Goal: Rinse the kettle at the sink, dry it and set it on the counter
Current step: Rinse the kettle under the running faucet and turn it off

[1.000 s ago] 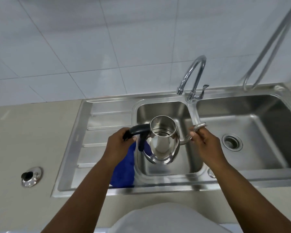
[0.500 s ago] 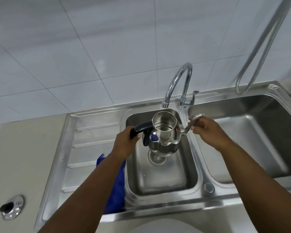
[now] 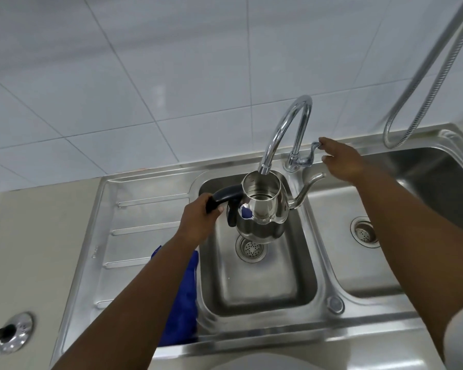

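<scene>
A shiny steel kettle [image 3: 262, 209] without its lid hangs upright over the small left basin [image 3: 259, 284], its mouth right under the tap's spout [image 3: 265, 168]. My left hand [image 3: 198, 221] grips its black handle [image 3: 225, 199]. My right hand [image 3: 341, 161] is off the kettle's spout [image 3: 309, 186] and reaches to the tap's lever [image 3: 314, 149], fingertips touching it. No water is running.
A blue cloth [image 3: 182, 303] lies on the steel drainboard [image 3: 142, 236] under my left forearm. The kettle's lid [image 3: 12, 335] rests on the beige counter at far left. A larger basin [image 3: 412, 222] lies to the right, with a metal hose [image 3: 422, 76] above it.
My right hand let go of the kettle's spout and moved up to the tap lever. The kettle rose under the tap's spout, still held by my left hand.
</scene>
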